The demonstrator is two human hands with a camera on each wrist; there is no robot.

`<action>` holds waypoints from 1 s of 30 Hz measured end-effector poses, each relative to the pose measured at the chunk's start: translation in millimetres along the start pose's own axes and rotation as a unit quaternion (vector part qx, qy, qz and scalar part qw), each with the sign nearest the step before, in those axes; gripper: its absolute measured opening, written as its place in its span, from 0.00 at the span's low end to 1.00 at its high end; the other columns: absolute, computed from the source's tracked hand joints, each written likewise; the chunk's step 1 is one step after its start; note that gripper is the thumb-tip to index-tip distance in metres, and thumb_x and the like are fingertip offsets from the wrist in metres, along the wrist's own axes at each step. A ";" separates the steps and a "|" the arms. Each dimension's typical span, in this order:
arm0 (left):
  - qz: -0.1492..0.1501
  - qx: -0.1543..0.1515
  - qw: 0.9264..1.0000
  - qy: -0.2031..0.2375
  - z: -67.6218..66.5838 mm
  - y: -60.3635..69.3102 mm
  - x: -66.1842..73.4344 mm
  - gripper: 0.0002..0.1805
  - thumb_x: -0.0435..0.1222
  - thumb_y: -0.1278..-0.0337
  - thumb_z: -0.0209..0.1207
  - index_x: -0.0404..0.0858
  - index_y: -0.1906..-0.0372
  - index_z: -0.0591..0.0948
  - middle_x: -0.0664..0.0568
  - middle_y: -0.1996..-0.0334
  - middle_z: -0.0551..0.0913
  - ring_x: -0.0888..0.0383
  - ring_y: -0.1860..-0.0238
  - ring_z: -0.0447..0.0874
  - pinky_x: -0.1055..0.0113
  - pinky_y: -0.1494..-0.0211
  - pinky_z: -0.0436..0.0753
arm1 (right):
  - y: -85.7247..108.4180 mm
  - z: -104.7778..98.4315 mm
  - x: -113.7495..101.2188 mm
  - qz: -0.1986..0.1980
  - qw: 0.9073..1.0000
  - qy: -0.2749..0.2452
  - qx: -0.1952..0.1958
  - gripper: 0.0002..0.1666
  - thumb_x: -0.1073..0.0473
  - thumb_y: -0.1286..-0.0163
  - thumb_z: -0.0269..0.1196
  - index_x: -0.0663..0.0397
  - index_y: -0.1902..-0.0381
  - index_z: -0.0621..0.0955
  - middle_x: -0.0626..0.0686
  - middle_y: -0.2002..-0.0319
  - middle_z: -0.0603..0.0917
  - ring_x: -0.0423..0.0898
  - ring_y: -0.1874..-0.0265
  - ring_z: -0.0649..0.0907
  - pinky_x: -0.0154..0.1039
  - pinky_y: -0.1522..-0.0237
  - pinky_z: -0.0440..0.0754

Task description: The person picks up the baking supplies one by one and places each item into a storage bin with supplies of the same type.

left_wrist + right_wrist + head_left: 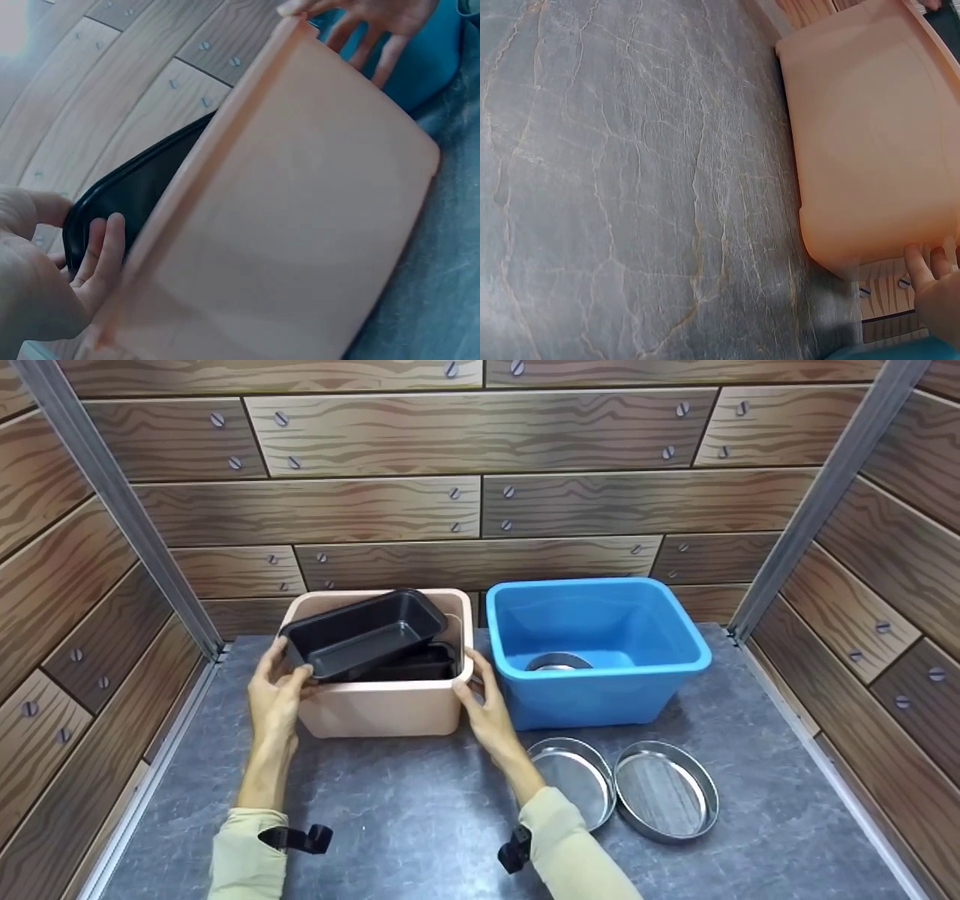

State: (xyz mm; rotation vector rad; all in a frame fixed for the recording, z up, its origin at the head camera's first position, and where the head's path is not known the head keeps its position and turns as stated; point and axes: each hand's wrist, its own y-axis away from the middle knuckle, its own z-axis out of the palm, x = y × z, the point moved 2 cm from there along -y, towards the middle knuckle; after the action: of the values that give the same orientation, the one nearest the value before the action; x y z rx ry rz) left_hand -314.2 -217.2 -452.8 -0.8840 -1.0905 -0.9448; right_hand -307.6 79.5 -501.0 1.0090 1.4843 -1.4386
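One black loaf pan [367,639], pinched by the left grip [277,699] and tilted to its right across the pink bin [381,711], could slip if that pinch slackens, the right grip [489,712] spread wide against only the bin.

The loaf pan [365,639] looks like smooth coated metal with a satin sheen; the peach bin [379,711] smooth matt plastic; the blue bin [589,699] glossier plastic; the round cake tins [666,793] shiny metal; the marble-veined tabletop [390,810] smooth and faintly glossy.
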 end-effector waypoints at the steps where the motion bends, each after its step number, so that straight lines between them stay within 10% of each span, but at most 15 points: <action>1: -0.006 0.001 1.000 -0.003 -1.2 0.1 -3.1 0.38 0.19 0.33 0.56 0.35 0.20 0.62 0.34 0.27 0.68 0.65 0.67 0.81 0.75 0.66 0.88 | 0.6 0.4 0.4 0.002 1.000 0.001 -0.002 0.35 0.64 0.22 0.59 0.61 0.22 0.63 0.67 0.26 0.68 0.64 0.30 0.71 0.59 0.25 0.67; 21: -0.017 -0.017 0.999 -0.031 -0.5 -2.8 -8.2 0.38 0.19 0.32 0.55 0.34 0.19 0.60 0.41 0.21 0.62 0.67 0.69 0.79 0.77 0.66 0.87 | -7.4 -0.6 24.4 0.000 1.000 -0.007 0.004 0.36 0.63 0.21 0.60 0.57 0.21 0.63 0.67 0.29 0.70 0.66 0.30 0.70 0.65 0.24 0.64; 30: -0.005 -0.018 1.000 -0.019 -3.6 1.5 -10.6 0.36 0.22 0.31 0.58 0.32 0.21 0.62 0.59 0.56 0.82 0.66 0.68 0.86 0.74 0.65 0.88 | -9.4 -1.6 38.2 -0.003 1.000 -0.013 0.004 0.35 0.59 0.22 0.62 0.48 0.21 0.65 0.61 0.28 0.71 0.65 0.29 0.69 0.63 0.24 0.64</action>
State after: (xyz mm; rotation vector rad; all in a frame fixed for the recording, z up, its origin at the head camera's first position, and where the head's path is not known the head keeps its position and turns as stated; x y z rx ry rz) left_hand -313.7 -218.1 -464.0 -0.9300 -1.1150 -0.9608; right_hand -329.7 81.0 -533.6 0.9888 1.4655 -1.4585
